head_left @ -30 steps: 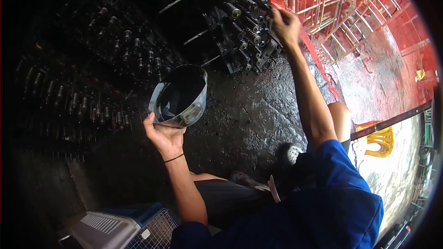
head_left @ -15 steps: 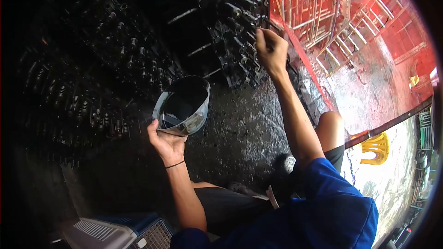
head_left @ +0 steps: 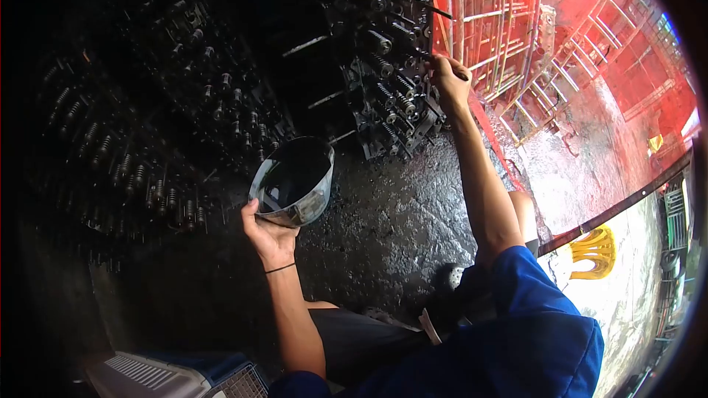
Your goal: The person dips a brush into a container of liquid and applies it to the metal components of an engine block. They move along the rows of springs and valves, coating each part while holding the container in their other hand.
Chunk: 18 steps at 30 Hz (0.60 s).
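Note:
My left hand holds a round, cut-down container from below, its thumb at the rim; dark liquid shows inside. My right hand is closed around a thin dark tool, perhaps a brush, whose end pokes out past the fist. It is beside the right edge of a dark, oily engine part with springs. What touches the metal at the fingertips is too dark to tell.
More spring-covered engine parts stand in shadow at the left. Metal racks lean in the red area at the upper right. A yellow chair is at the right, a pet carrier at the lower left. The floor looks wet.
My right hand has moved slightly right and down in view and turned. My left hand still holds the container, now slightly lower in view. The whole view has shifted a little.

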Tool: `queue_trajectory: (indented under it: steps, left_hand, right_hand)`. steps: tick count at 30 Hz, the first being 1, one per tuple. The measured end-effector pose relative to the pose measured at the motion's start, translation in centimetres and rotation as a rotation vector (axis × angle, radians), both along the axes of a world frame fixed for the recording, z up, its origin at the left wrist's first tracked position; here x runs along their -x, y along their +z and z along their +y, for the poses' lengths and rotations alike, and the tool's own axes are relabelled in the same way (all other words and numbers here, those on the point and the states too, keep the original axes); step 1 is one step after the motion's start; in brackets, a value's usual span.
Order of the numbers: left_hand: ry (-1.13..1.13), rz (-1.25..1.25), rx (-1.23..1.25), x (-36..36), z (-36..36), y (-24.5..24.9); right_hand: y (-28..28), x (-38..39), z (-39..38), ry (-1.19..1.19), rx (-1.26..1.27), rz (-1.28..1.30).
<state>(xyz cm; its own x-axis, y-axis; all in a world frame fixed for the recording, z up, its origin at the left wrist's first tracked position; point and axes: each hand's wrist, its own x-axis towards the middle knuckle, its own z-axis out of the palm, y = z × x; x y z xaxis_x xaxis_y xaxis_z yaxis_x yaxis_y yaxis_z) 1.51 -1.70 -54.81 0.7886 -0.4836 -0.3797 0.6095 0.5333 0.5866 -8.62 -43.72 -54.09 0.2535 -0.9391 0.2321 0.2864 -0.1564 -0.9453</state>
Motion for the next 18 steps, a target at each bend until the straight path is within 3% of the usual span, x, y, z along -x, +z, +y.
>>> queue_trajectory:
  steps: [4, 6, 9, 11, 14, 16, 18]
  left_hand:
    - [0.031, -0.011, -0.013, 0.5, 0.0, -0.1]
    - [0.053, -0.015, -0.019, 0.3, 0.0, -0.1]
    - [0.048, -0.041, -0.002, 0.5, 0.1, -0.1]
    - [0.06, -0.031, -0.016, 0.5, 0.3, -0.3]
    - [0.058, -0.009, 0.007, 0.1, 0.3, -0.5]
    - [0.031, -0.002, 0.095, -0.3, 0.4, -1.2]
    - [0.016, -0.038, 0.135, 0.0, 0.2, -0.9]
  right_hand:
    - [0.6, 1.9, -0.5, -0.142, 0.014, -0.04]
    - [2.0, 2.0, -0.6, -0.084, 0.017, -0.154]
    - [4.5, 0.5, -1.4, -0.01, 0.046, -0.119]
    - [5.6, -0.9, -1.5, 0.065, -0.168, -0.172]
    - [5.6, 0.8, -2.7, 0.132, -0.223, 0.004]
    - [6.3, 2.0, -1.6, 0.014, 0.015, 0.058]
    - [7.0, 2.1, -1.1, 0.019, 0.066, -0.104]
